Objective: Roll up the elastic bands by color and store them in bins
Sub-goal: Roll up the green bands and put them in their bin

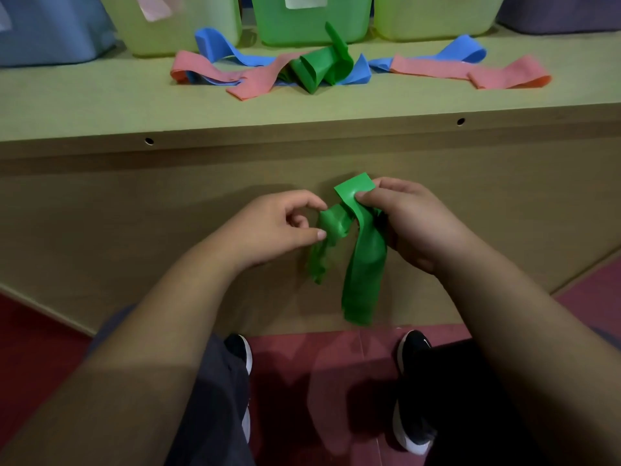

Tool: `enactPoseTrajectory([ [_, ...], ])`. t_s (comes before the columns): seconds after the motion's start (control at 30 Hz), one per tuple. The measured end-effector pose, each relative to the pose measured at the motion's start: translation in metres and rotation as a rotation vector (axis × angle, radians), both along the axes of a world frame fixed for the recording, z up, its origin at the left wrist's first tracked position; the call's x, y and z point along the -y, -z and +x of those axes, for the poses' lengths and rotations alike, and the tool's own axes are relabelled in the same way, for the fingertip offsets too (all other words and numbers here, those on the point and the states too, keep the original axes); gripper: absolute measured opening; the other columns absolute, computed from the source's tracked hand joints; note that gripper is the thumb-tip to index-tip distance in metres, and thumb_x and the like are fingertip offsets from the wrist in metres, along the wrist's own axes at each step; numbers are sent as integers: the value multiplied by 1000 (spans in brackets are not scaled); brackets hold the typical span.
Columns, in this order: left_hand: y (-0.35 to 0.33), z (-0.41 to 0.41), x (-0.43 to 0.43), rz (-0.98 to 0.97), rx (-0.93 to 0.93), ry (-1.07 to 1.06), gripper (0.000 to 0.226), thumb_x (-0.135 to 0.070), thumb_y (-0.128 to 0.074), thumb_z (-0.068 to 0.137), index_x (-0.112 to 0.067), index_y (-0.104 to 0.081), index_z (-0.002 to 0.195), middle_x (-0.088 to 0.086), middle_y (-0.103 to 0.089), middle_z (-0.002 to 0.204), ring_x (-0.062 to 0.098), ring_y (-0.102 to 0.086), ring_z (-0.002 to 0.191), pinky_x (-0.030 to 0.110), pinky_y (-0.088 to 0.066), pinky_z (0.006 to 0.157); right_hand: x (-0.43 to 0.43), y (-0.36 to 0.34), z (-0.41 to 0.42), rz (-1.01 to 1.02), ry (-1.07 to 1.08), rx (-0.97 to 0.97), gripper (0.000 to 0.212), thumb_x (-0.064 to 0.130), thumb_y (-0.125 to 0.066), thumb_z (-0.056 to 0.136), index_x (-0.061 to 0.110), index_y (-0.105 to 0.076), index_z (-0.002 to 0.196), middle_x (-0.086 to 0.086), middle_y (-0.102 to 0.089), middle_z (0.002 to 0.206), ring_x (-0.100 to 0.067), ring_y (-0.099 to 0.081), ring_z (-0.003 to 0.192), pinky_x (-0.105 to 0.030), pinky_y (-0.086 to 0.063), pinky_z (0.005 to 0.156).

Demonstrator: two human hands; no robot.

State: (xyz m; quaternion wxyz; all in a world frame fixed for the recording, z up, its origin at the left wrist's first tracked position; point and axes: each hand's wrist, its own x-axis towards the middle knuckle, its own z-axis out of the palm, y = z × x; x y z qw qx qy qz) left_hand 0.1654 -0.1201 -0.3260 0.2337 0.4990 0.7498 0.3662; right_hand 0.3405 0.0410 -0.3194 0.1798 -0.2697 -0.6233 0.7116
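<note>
Fingers check: curled round the green band at centre frame with the right hand; pinching its crumpled other fold with the left hand, thumb against fingertip; looks like the very start of the rolling step, tails dangling loose; probably needs flattening first, then winding tight end over end; after that, dropping into the green bin at top middle; leaving other bands just below it for later.

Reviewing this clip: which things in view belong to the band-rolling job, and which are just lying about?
Belongs to the job: held green band, pinched by left hand and right hand; loose green band, blue bands and pink bands on the shelf; green bin, neighbouring bins.

Just lying about: black shoes, red floor.
</note>
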Motion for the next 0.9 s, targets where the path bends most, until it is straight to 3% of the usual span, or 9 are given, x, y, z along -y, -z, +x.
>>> enactPoseTrajectory([
  [0.1,0,2,-2,-18,-92,26,35,-32,-83,90,-40,-70,121,-6,-63,87,-1,-48,61,18,-41,64,0,2,-2,-7,16,12,28,11,-62,103,-11,-63,120,-21,-66,98,-35,-61,89,-45,-46,83],
  [0.2,3,2,-6,31,-142,15,30,-36,-83,88,-43,-70,115,-5,-64,103,-4,-60,76,13,-43,73,3,1,-3,-18,9,14,19,11,-62,104,-2,-69,115,-21,-66,97,-33,-62,89,-42,-48,81],
  [0.3,6,4,-10,73,-68,-31,26,-48,-76,80,-45,-73,106,-10,-67,107,3,-68,97,28,-54,90,3,0,-3,-20,-2,21,15,11,-61,104,3,-70,114,-19,-68,97,-30,-65,85,-38,-51,76],
  [0.4,4,6,-12,71,27,-33,26,-37,-73,82,-36,-76,108,-13,-76,106,6,-71,102,37,-55,103,2,1,-4,-10,11,21,12,11,-62,104,6,-72,108,-15,-70,92,-26,-67,80,-38,-52,77],
  [0.5,2,7,-14,49,130,-50,23,-34,-69,83,-40,-76,104,-12,-79,106,8,-72,107,44,-54,108,0,2,-3,11,22,31,10,12,-63,104,10,-72,99,-11,-71,87,-23,-67,77,-35,-53,73],
  [0.6,3,8,-16,43,173,-71,29,-37,-61,81,-40,-76,106,-14,-78,105,7,-72,108,45,-55,106,0,0,-2,20,36,35,10,12,-63,103,10,-72,100,-13,-70,87,-28,-66,80,-35,-51,72],
  [0.73,7,10,-17,127,140,-64,18,-38,-75,88,-37,-74,106,-7,-75,99,6,-66,89,36,-57,90,2,-1,-2,-4,29,20,12,11,-62,103,5,-71,109,-19,-66,96,-33,-63,88,-40,-49,77],
  [0.9,10,15,-20,198,88,-132,24,-15,-82,90,-37,-74,98,-10,-69,82,1,-59,73,21,-50,73,5,-4,-2,-11,27,24,14,9,-60,104,3,-70,112,-19,-68,95,-31,-66,86,-38,-52,76],
])
